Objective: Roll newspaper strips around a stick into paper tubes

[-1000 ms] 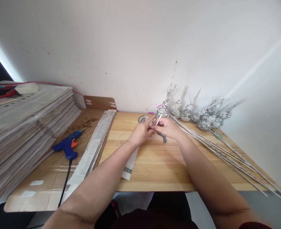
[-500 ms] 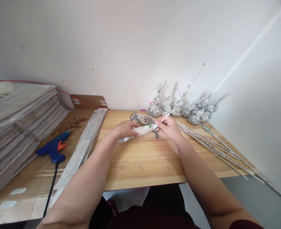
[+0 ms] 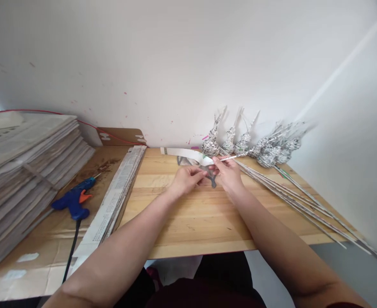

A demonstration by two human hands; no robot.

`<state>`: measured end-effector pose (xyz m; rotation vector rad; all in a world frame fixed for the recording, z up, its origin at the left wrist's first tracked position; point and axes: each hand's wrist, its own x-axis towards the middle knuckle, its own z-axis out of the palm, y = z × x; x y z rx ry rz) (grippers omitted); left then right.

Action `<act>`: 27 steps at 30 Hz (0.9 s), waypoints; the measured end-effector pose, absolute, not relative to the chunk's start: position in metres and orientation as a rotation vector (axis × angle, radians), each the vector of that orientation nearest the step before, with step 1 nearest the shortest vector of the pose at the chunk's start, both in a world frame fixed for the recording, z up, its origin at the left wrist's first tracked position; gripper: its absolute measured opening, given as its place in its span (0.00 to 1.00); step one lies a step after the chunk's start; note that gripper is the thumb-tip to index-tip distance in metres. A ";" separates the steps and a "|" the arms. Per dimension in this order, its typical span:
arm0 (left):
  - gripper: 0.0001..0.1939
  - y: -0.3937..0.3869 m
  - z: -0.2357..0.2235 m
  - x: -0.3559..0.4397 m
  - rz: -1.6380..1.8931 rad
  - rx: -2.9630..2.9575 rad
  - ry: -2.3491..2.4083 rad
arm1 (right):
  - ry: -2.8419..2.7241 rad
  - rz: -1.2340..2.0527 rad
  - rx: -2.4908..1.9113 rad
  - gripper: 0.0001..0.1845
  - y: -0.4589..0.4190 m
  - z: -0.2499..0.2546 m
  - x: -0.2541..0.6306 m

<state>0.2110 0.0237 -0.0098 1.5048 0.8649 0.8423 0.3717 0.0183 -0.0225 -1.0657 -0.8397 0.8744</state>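
My right hand (image 3: 228,172) pinches a thin rolled paper tube (image 3: 230,158), whose speckled far end points right towards the woven pieces. From that tube a flat white paper strip (image 3: 182,152) unrolls to the left, its far end raised and loose. My left hand (image 3: 187,179) is just below the strip, fingertips pressed together close to my right fingers; what they hold, if anything, is hidden. A crumpled grey cloth (image 3: 213,181) lies beneath the strip and fingers, partly covered.
Several woven paper gourd shapes (image 3: 210,147) stand along the wall. Long paper tubes (image 3: 281,192) lie at right, past the table edge. Left are a stack of newspaper strips (image 3: 121,184), a blue glue gun (image 3: 75,201) on cardboard (image 3: 44,244), and a tall newspaper pile (image 3: 25,171).
My left hand has let the strip's left end go and moved right, nearer my right hand. The strip's free end has swung up and back; the tube has tipped lower towards the right.
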 end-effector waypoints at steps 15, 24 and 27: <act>0.01 0.033 -0.014 0.212 0.952 0.642 0.682 | -1.022 0.955 -1.001 0.15 0.006 -0.017 0.358; 0.06 0.034 -0.014 0.212 0.959 0.621 0.673 | -1.014 0.962 -0.967 0.14 0.005 -0.017 0.356; 0.05 0.034 -0.013 0.212 0.944 0.599 0.642 | -0.992 0.953 -0.980 0.15 0.006 -0.017 0.357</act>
